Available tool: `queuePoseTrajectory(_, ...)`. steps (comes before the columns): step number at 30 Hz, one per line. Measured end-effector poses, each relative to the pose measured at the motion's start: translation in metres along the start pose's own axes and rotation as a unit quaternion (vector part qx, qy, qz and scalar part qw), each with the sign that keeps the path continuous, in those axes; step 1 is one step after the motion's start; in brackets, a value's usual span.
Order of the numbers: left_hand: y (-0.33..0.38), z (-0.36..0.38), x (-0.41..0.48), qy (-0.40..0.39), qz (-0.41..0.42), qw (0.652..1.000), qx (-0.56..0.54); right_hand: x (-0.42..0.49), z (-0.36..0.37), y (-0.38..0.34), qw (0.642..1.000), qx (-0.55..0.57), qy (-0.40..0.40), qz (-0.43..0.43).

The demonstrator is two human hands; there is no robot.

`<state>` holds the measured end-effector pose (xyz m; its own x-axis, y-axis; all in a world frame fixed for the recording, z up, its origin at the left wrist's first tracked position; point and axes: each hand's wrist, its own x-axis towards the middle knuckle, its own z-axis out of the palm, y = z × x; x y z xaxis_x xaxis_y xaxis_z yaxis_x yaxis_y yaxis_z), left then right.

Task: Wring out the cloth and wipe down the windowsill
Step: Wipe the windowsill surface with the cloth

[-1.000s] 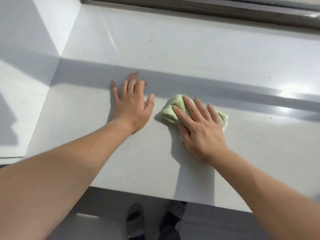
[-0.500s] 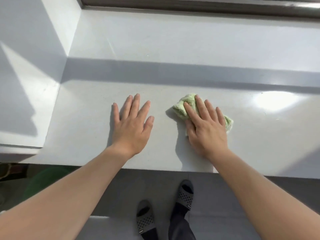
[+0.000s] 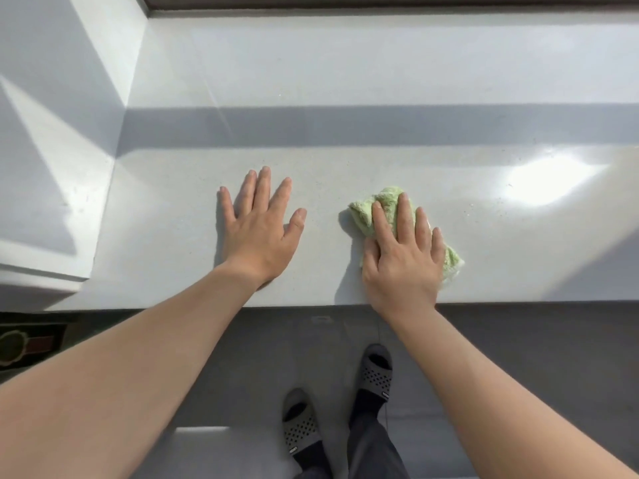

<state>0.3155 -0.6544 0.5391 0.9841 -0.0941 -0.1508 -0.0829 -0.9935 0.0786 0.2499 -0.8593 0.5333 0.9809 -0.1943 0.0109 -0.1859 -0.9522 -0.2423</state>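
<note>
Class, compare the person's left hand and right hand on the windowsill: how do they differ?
The left hand lies flat on the bare windowsill; the right hand presses on the green cloth. The left hand's fingers are spread wide; the right hand's lie closer together. Both are palm down, fingers straight, pointing toward the window frame.

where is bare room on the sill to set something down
Bare sill: the whole back up to the window frame, and right of the cloth. Narrow gap between left hand and cloth. Crowded at the front, under the right hand.
</note>
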Motion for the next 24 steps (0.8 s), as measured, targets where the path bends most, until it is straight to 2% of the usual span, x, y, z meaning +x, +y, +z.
queuePoseTrajectory(1, -0.001, 0.0, 0.0, 0.001, -0.001, 1.0, 0.006, -0.013, 0.002, -0.008, 1.0, -0.01, 0.005, -0.024)
queuePoseTrajectory(3, 0.0, 0.001, 0.0, 0.0, -0.001, 1.0, 0.018, -0.037, 0.003, -0.007, 0.991, -0.022, -0.028, -0.129)
queuePoseTrajectory(5, 0.003, -0.001, 0.0, -0.009, -0.006, 1.0, 0.02, -0.039, -0.006, 0.015, 0.975, -0.021, -0.069, -0.212)
queuePoseTrajectory(6, 0.006, -0.003, 0.001, -0.014, -0.012, 1.0, 0.015, -0.03, -0.011, 0.031, 0.971, -0.024, -0.075, -0.227)
queuePoseTrajectory(8, 0.015, -0.009, 0.002, -0.015, -0.024, 1.0, -0.014, -0.004, -0.018, 0.063, 0.981, -0.036, -0.061, -0.183)
queuePoseTrajectory(11, 0.037, -0.013, 0.009, 0.007, -0.008, 0.997, -0.074, 0.033, -0.026, 0.083, 0.999, -0.018, -0.046, -0.015)
queuePoseTrajectory(12, 0.046, -0.012, 0.012, 0.016, 0.007, 0.996, -0.086, 0.034, -0.025, 0.078, 0.999, -0.013, -0.034, 0.008)
queuePoseTrajectory(13, 0.056, -0.011, 0.016, 0.021, 0.021, 0.995, -0.098, 0.029, -0.023, 0.071, 1.0, -0.017, -0.021, 0.004)
queuePoseTrajectory(15, 0.075, -0.009, 0.028, 0.025, 0.037, 0.992, -0.116, 0.003, -0.019, 0.061, 0.996, -0.032, -0.017, -0.079)
queuePoseTrajectory(17, 0.088, -0.008, 0.045, 0.019, 0.037, 0.992, -0.117, -0.014, -0.021, 0.068, 0.981, -0.046, -0.044, -0.185)
queuePoseTrajectory(19, 0.094, -0.008, 0.061, 0.003, 0.027, 0.995, -0.096, 0.01, -0.028, 0.086, 0.972, -0.043, -0.07, -0.218)
queuePoseTrajectory(21, 0.093, -0.003, 0.071, -0.004, 0.018, 0.999, -0.049, 0.058, -0.028, 0.096, 0.982, -0.052, -0.073, -0.169)
queuePoseTrajectory(24, 0.093, 0.004, 0.073, 0.0, 0.015, 1.0, -0.017, 0.127, -0.022, 0.092, 0.997, -0.027, -0.067, -0.024)
